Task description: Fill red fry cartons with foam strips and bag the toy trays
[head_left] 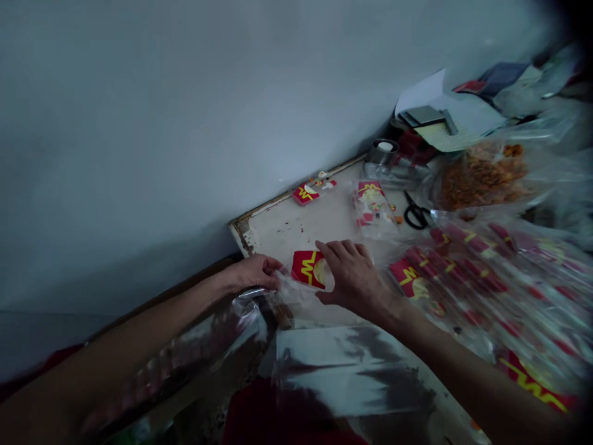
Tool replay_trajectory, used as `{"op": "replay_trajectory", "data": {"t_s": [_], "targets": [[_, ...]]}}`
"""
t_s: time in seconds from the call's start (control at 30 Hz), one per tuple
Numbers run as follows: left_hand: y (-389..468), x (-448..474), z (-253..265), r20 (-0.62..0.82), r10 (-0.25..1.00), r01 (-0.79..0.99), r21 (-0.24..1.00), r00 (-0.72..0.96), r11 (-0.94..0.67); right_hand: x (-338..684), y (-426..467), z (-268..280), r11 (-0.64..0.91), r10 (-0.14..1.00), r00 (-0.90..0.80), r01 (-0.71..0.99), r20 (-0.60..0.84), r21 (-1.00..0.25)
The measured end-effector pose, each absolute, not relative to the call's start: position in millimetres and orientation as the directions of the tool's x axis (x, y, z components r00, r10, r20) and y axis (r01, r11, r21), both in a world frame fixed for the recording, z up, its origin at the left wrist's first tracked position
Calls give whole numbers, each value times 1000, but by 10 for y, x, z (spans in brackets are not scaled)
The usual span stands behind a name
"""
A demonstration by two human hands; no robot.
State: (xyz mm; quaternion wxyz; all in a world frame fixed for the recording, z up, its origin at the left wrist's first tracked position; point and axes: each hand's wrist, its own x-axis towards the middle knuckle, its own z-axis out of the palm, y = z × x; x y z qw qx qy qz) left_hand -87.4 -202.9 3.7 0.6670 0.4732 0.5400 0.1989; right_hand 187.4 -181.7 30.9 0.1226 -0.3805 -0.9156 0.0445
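My left hand point(257, 272) pinches the edge of a clear plastic bag point(291, 287) near the table's left corner. A red card with a yellow zigzag mark point(306, 267) lies at the bag, its right part behind the fingers of my right hand point(349, 275). Thumb and fingertips of that hand grip the card from above and below. Whether the card is inside the bag or only against it, I cannot tell. In front of both hands lies a stack of clear flat bags point(343, 371), shiny with reflections.
Filled bags with red cards point(463, 266) cover the table's right side. Two more packets, one by the wall point(306, 193) and one farther right point(373, 207), lie beyond my hands. Black scissors point(416, 213), a tape roll point(383, 150), a bag of orange-brown pieces point(486, 173) and papers point(445, 111) sit behind.
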Motion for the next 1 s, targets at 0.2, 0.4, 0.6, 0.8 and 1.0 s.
{"op": "replay_trajectory", "data": {"t_s": [0.2, 0.4, 0.6, 0.8, 1.0], "targets": [[-1830, -820, 170, -496, 736, 300, 867, 461, 398, 2021, -1939, 289, 748, 660, -742, 634, 118, -196], [-1767, -676, 147, -562, 671, 434, 820, 483, 374, 2190, -1853, 129, 805, 523, -852, 476, 43, -354], [-1343, -326, 279, -502, 553, 589, 808, 665, 25, 2166, -1964, 98, 749, 644, -765, 625, 20, -218], [-1262, 266, 334, -159, 725, 710, 423, 670, -563, 1980, -2036, 0, 390, 915, -403, 897, -19, -209], [-1782, 191, 7, 113, 871, 859, 151, 477, -490, 2392, -1972, -72, 367, 924, -383, 891, -8, -268]]}}
